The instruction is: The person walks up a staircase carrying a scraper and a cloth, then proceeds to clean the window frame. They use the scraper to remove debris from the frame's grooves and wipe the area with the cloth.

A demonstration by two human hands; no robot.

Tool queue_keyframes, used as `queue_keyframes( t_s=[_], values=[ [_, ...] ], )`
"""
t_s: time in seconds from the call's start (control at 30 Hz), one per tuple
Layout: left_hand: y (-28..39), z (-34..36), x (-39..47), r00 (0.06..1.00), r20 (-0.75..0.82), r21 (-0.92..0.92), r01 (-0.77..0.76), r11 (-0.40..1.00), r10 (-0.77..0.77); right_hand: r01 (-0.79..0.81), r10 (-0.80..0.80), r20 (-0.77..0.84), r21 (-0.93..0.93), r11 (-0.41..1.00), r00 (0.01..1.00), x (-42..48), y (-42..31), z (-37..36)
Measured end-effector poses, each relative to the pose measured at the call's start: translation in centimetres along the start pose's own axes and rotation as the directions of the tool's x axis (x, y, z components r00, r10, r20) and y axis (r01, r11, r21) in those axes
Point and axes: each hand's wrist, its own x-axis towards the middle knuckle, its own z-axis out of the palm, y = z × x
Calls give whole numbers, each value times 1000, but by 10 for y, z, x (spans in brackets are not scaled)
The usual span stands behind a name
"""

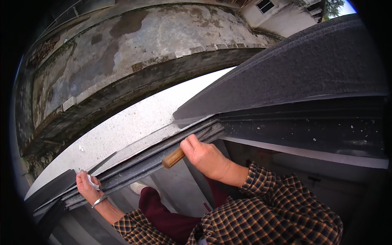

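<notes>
My right hand (pixel 209 157) grips the rounded wooden handle (pixel 173 157) of a tool over the right end of a dark metal window track (pixel 137 167). A thin dark part of this tool seems to reach into the track's corner; its tip is hard to make out. At the track's left end, my left hand (pixel 87 186) pinches a crumpled white tissue or cloth (pixel 93 182). A grey pointed strip (pixel 104 162) extends from beside those fingers over the pale outer ledge (pixel 128 125). Whether the left hand also holds that strip, I cannot tell.
A dark window frame (pixel 281 70) rises on the right, with pale specks on its lower rail (pixel 306 131). Beyond the ledge, lower down, lies a stained concrete roof (pixel 128 46) with a raised edge. Grey floor (pixel 180 183) shows below the track, near my foot (pixel 137 187).
</notes>
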Motion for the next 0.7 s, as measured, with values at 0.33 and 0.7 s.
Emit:
queue_keyframes(
  t_s=[0.33, 0.7],
  values=[
    [4, 6, -1, 1000, -1, 2, 2, 1000, -2, 66, -50, -85, 193, 979, 995, 14, -52, -14],
    [1, 2, 3, 1000, 10, 12, 27, 1000, -27, -144, 146, -28, 50, 988, 989, 26, -26, -3]
  ],
)
